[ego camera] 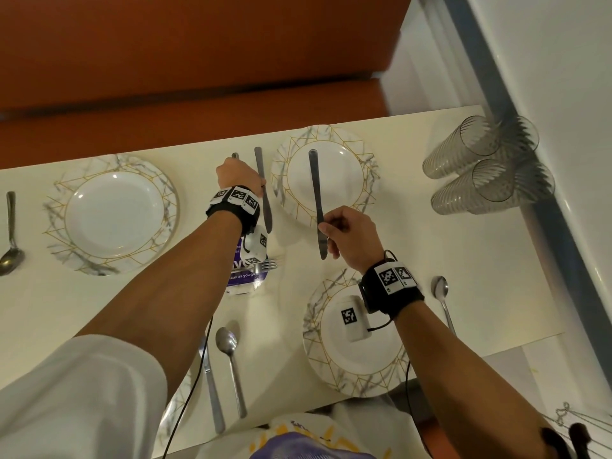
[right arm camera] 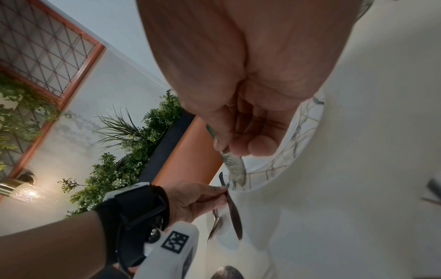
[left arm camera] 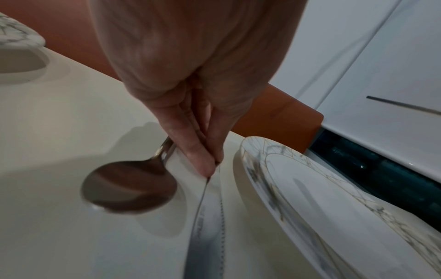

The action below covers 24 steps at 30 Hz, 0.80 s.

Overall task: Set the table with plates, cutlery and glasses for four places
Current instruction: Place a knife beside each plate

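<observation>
My left hand [ego camera: 240, 173] pinches a spoon [left arm camera: 128, 186] and a knife [left arm camera: 210, 217] together, low over the cream table [ego camera: 430, 246] between the two far plates. The knife's blade [ego camera: 265, 207] points back toward me, just left of the far right plate [ego camera: 341, 154]. My right hand [ego camera: 331, 226] grips a second knife [ego camera: 316, 193] by its blade end, its handle reaching over that plate. The far left plate [ego camera: 116, 213] has a spoon [ego camera: 11, 233] on its left. Several ribbed glasses [ego camera: 480, 164] lie stacked on their sides at the right.
A near right plate [ego camera: 357, 359] has a spoon [ego camera: 442, 299] on its right. A knife [ego camera: 210, 385] and spoon [ego camera: 230, 366] lie near the front edge beside a part-hidden plate [ego camera: 178, 405]. A fork [ego camera: 266, 266] rests on a purple card. An orange bench [ego camera: 198, 61] runs behind the table.
</observation>
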Motion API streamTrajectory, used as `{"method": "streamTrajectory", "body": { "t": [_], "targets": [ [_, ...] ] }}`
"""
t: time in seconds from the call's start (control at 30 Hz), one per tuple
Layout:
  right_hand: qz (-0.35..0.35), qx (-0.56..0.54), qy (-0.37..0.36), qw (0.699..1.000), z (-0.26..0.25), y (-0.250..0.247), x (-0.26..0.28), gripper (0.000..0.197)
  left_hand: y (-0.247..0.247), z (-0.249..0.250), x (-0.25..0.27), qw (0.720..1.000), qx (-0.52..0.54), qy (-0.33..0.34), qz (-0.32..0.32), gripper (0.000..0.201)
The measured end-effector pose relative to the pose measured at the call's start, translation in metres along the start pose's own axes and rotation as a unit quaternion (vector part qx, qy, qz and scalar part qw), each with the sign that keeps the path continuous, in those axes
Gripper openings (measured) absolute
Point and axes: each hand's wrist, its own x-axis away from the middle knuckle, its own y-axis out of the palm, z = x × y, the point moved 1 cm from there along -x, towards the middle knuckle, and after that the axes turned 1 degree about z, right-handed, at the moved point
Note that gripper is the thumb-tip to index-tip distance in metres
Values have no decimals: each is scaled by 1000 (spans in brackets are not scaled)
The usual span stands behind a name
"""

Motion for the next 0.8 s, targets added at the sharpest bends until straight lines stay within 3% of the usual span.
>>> {"method": "streamTrajectory", "body": {
  "t": [0.53,0.8],
  "targets": [
    [-3,13,-1,1000,2,3,-3,9,-3,3,15,1000,-11,-7,19,31],
    [-1,16,-1,1000,1,1,-1,10,-7,6,25,999,-37,7,24,35]
  ]
}}
